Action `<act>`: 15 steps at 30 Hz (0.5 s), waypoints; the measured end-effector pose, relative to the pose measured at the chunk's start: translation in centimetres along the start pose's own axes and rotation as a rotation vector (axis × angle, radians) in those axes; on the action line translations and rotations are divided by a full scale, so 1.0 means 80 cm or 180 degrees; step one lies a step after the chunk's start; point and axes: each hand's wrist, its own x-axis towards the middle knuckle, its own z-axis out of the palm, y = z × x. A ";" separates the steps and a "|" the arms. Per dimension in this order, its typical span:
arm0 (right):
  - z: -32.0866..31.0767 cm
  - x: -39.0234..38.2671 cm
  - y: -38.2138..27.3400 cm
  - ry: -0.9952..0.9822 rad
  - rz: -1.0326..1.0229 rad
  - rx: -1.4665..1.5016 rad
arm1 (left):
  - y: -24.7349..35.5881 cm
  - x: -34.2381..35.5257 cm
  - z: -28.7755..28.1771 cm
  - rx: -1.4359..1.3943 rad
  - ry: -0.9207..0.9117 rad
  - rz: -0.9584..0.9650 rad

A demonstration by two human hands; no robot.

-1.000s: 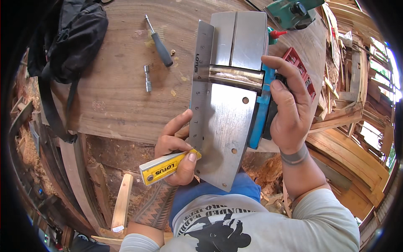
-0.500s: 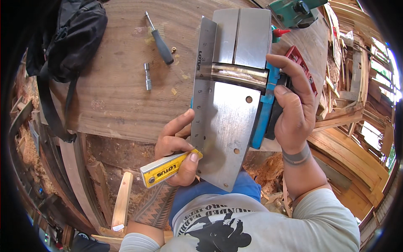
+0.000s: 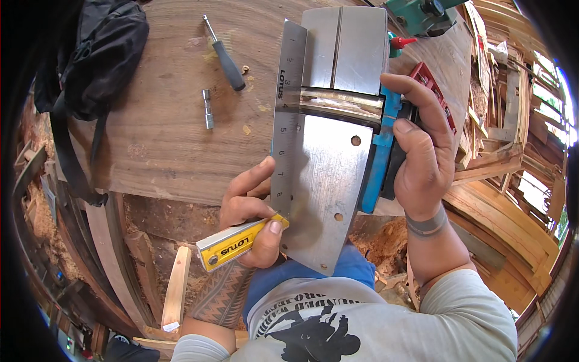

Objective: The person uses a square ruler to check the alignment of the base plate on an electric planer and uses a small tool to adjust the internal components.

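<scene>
Black bag (image 3: 90, 54) lies at the far left of the wooden bench (image 3: 157, 151), its strap hanging over the edge. Right of it lie a screwdriver (image 3: 224, 55) with a dark handle and a small metal socket (image 3: 208, 108), both well apart from the hands.

Near the bench edge, the left hand (image 3: 250, 214) is closed around the yellow stock of a square (image 3: 232, 246), thumb pressed on its end. The steel blade of the square runs up from there and lies flat along the left side of the planer's sole.

The planer (image 3: 338, 127) is turned upside down, its bright sole plate facing up, half over the bench edge and above the person's lap. A slot with the cutter drum crosses the sole between the front and rear plates, and the blade of the square bridges this slot.

The right hand (image 3: 422, 151) grips the blue and black body of the planer from the right side, fingers curled over the top, thumb below, holding it steady.

I judge the step in hand is a check of the cutter against the sole, using the square as a straightedge. The next move seems to call for a steady hold of the planer and a flat, firm press of the blade on both plates, so any gap or high knife can be seen. If the square tilts, the reading will be false.

At the upper right stand a green machine (image 3: 422, 12) and stacked wood (image 3: 512, 151).
</scene>
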 end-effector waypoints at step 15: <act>-0.001 0.000 0.005 -0.0027 -0.0063 0.0124 | -0.004 0.002 -0.002 0.0153 -0.0034 0.0175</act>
